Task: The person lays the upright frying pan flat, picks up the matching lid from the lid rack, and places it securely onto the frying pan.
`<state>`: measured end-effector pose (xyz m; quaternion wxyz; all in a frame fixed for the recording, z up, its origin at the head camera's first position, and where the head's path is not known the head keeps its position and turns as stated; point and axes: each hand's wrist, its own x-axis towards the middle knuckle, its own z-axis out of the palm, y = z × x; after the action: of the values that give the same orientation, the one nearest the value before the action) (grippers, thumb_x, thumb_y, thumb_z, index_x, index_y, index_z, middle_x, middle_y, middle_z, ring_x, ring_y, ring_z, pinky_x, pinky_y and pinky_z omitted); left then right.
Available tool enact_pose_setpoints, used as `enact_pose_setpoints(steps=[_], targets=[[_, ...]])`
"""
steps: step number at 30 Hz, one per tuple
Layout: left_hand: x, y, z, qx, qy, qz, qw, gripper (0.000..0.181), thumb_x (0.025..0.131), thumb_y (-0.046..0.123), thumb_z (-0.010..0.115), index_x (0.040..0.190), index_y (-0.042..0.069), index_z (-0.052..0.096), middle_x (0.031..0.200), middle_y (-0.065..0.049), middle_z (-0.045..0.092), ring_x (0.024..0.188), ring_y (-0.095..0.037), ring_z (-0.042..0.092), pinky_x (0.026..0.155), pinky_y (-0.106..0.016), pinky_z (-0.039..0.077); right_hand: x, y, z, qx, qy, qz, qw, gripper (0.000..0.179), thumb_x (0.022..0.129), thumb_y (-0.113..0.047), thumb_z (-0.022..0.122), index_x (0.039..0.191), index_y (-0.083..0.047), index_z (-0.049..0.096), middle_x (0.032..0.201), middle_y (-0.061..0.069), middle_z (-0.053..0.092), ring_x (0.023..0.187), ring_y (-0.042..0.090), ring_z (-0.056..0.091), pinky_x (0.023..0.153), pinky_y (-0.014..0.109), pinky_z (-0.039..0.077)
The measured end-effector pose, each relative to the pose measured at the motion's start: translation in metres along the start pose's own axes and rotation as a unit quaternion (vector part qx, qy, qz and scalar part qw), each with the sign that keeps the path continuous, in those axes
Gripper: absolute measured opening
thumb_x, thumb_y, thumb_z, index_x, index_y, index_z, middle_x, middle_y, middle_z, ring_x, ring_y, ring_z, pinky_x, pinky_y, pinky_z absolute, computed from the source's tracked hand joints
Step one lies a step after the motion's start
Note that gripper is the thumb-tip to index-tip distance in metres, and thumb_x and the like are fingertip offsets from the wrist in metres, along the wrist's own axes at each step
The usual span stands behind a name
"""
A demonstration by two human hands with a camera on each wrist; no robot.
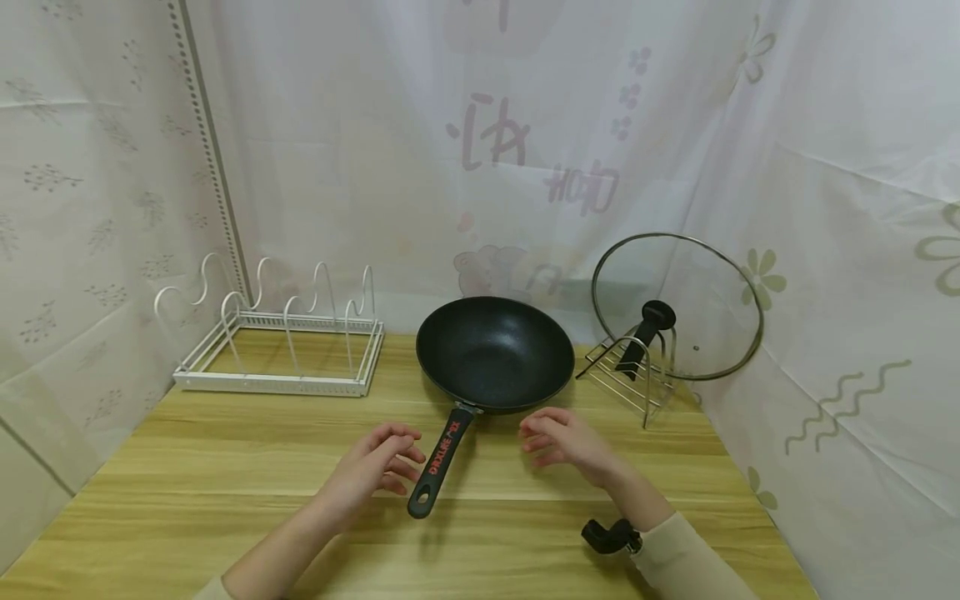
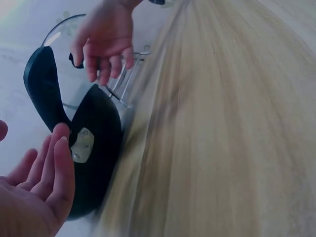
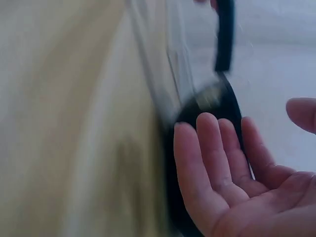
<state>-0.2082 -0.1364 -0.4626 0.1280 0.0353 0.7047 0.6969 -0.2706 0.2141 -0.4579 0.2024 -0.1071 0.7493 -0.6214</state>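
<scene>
A black wok (image 1: 495, 354) sits on the table, its long black handle (image 1: 442, 462) with red lettering pointing toward me. My left hand (image 1: 367, 468) is just left of that handle, fingers loosely bent and holding nothing. In the left wrist view its fingertips overlap the base of the handle (image 2: 47, 91), but the head view shows a gap. Near the wok's lower right rim hovers my right hand (image 1: 576, 448), relaxed, with nothing in it. The right wrist view shows its fingers (image 3: 210, 148) spread in front of the wok's dark side.
At the left stands a white rack (image 1: 270, 385) with several wavy dividers. On the right, a small wire rack (image 1: 626, 392) holds a glass lid (image 1: 705, 308) with a black handle upright. A curved black object (image 1: 609, 536) is by my right sleeve. Printed cloth (image 1: 360, 167) hangs around the table.
</scene>
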Motion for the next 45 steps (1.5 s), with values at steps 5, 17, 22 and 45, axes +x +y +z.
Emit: enact_pose_setpoints(steps=[5,17,22,45], targets=[[0.0,0.003,0.008,0.043,0.02,0.047,0.9978,0.04,0.108,0.019,0.061,0.144,0.001,0.056,0.113,-0.018,0.072,0.088,-0.025,0.076,0.07,-0.034,0.063,0.01,0.0,-0.034,-0.118,0.128,-0.041,0.9839,0.041,0.112,-0.027,0.061,0.136,0.007,0.062,0.126,0.028,0.069,0.104,0.035,0.076,0.087,0.042,0.066],[-0.003,-0.002,0.029,0.066,-0.059,0.049,0.9949,0.072,0.109,0.022,0.067,0.172,0.015,0.033,0.107,-0.019,0.073,0.07,-0.024,0.071,0.054,-0.03,0.057,0.054,0.013,-0.081,-0.219,0.254,-0.05,0.9407,0.057,0.115,-0.026,0.054,0.165,-0.002,0.042,0.141,0.031,0.065,0.112,0.047,0.076,0.084,0.043,0.066],[-0.005,-0.003,0.035,0.042,-0.069,0.036,0.9961,0.071,0.107,0.018,0.067,0.171,0.019,0.036,0.105,-0.018,0.072,0.053,-0.025,0.066,0.041,-0.032,0.051,0.068,0.012,-0.088,-0.171,0.252,-0.053,0.951,0.056,0.116,-0.026,0.054,0.168,-0.008,0.044,0.14,0.03,0.067,0.106,0.048,0.076,0.093,0.057,0.065],[-0.003,-0.002,0.039,0.061,-0.041,0.029,0.9968,0.067,0.105,0.017,0.068,0.168,0.019,0.044,0.102,-0.017,0.073,0.046,-0.016,0.052,0.039,-0.026,0.04,0.086,0.021,-0.085,0.009,0.279,-0.053,0.9587,0.055,0.112,-0.018,0.06,0.165,-0.006,0.05,0.07,-0.003,0.056,0.058,0.009,0.058,0.063,0.029,0.062]])
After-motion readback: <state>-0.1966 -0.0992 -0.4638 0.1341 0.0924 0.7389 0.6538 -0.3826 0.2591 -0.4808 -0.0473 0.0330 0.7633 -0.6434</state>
